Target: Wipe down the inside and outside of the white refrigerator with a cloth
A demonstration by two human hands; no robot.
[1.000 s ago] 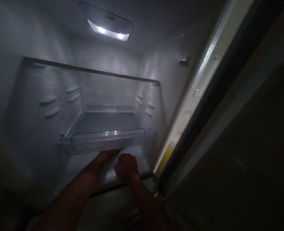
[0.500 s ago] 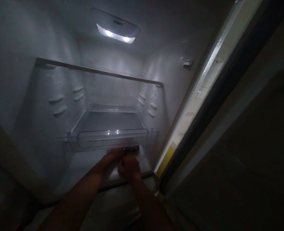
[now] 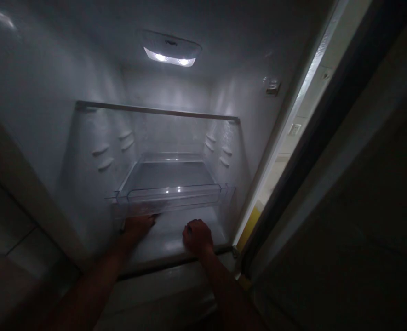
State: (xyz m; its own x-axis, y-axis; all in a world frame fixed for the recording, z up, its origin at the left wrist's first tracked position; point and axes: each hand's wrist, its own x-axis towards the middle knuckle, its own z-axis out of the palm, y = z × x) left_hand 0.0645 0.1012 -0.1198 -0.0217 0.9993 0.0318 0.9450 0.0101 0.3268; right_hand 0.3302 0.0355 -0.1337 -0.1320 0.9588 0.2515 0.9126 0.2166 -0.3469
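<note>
My left hand (image 3: 139, 225) reaches low into a refrigerator (image 3: 186, 87), at the left of its bottom surface (image 3: 172, 230) and beneath the clear drawer (image 3: 174, 197). Its fingers look curled, and a small dark bit shows at their tips; what it is I cannot make out, as blur and the drawer front cover it. My right hand (image 3: 199, 236) is closed over the right part of that same surface, near the front edge. Between its thumb and fingers is a dark spot too small to name. The hands are apart.
A lit lamp (image 3: 170, 54) is set in the ceiling. Above the drawer runs a shelf edge (image 3: 158, 111), with moulded ledges (image 3: 100, 149) on the side walls. The dark open door (image 3: 327, 193) stands at the right, a latch-like fitting (image 3: 272, 88) on the right wall.
My left hand has moved left, away from my right hand, which stays closed. The dark patterned thing seen beside the hands before no longer shows there. The view has shifted slightly.
</note>
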